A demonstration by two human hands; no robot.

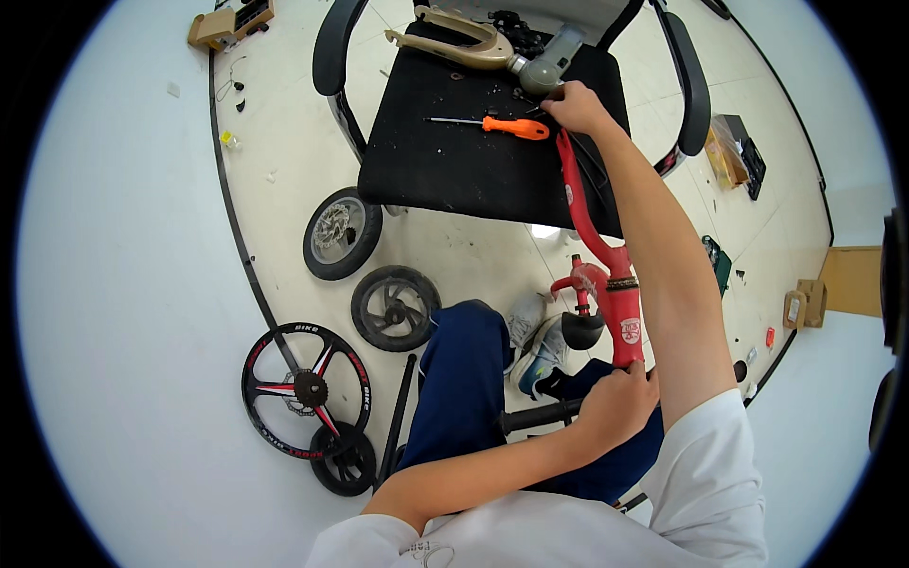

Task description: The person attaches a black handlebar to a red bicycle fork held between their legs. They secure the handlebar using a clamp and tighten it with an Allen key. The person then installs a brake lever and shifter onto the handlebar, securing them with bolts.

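Note:
My left hand (619,409) is closed around the near end of a red bicycle frame (623,317), whose dark ringed joint and curved fork leg (579,204) reach up to the chair's front edge. Stretched out over the black chair seat (417,161), my right hand (576,108) has its fingers pinched together among small dark parts; what they hold, if anything, I cannot make out. An orange-handled screwdriver (516,127) lies just left of that hand. Beyond the fingers rest a beige fork (464,45) and a grey rounded fitting (544,71).
Armrests (337,47) flank the seat. On the floor to the left lie a wheel with a brake disc (343,234), a black wheel (396,309) and a larger three-spoke wheel (308,390). Cardboard boxes (805,303) stand at the right, near an open case (739,156).

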